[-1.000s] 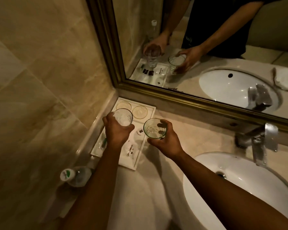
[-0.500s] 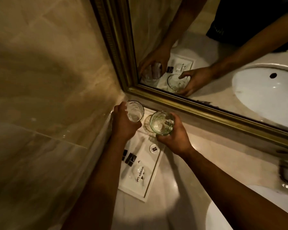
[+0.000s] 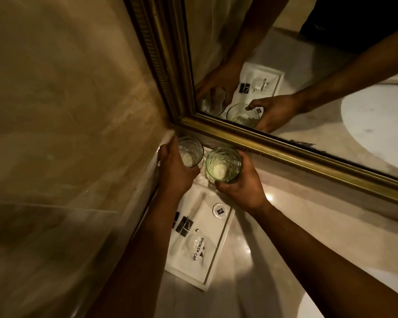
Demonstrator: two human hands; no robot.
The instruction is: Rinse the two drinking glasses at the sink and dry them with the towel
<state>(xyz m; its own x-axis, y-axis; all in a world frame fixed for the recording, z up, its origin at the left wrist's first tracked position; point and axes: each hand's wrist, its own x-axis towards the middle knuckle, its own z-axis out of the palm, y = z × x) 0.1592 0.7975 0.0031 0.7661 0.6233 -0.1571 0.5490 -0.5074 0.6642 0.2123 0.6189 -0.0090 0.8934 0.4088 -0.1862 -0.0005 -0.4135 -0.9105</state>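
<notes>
Two clear drinking glasses stand upright at the far end of a white amenity tray (image 3: 218, 246), close under the mirror frame. My left hand (image 3: 176, 171) grips the left glass (image 3: 190, 152) in the corner by the wall. My right hand (image 3: 241, 185) grips the right glass (image 3: 223, 165) from its right side. Whether the glasses rest on the tray or hang just above it I cannot tell. The sink rim (image 3: 308, 304) shows only at the bottom right. No towel is in view.
A gold-framed mirror (image 3: 285, 154) runs along the back of the marble counter (image 3: 269, 249) and reflects my hands and the basin. The marble wall (image 3: 67, 134) closes the left side. Sachets and a shower cap packet (image 3: 197, 246) lie on the tray.
Both hands have carried the glasses away from me toward the tray's far end by the mirror. The view has swung left, so the tap and most of the basin have left the frame.
</notes>
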